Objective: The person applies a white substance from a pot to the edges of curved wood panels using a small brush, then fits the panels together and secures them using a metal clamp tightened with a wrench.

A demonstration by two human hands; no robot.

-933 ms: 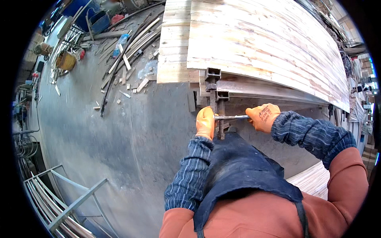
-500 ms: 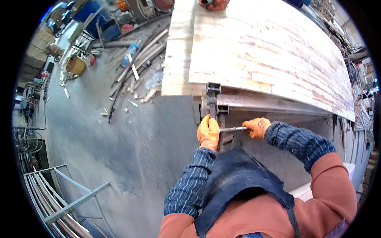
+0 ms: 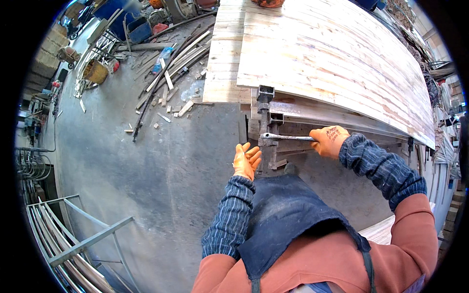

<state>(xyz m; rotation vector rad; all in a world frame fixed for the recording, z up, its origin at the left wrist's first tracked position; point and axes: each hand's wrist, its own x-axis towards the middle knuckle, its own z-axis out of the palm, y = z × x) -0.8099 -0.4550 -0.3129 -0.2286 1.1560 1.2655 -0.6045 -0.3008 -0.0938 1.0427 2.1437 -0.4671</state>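
My right hand (image 3: 330,141), in an orange glove, grips the end of a metal wrench (image 3: 290,138). The wrench's far end meets the upright threaded rod of a dark clamp (image 3: 264,117) at the near edge of the wooden panels (image 3: 322,53). Just left of that rod, my left hand (image 3: 247,160), also gloved in orange, is held with its fingers apart and nothing in it. A second threaded clamp (image 3: 276,128) stands right beside the first one.
Wood offcuts and long strips (image 3: 181,63) lie on the floor beyond the panels' left end. A metal rack (image 3: 93,239) holding long strips stands at the lower left. Farther back are a yellow bucket (image 3: 95,72) and a blue bin (image 3: 138,29).
My left hand has let go at the clamp's rod and moved down and left, its fingers opening. My right hand with the wrench has moved slightly right and up.
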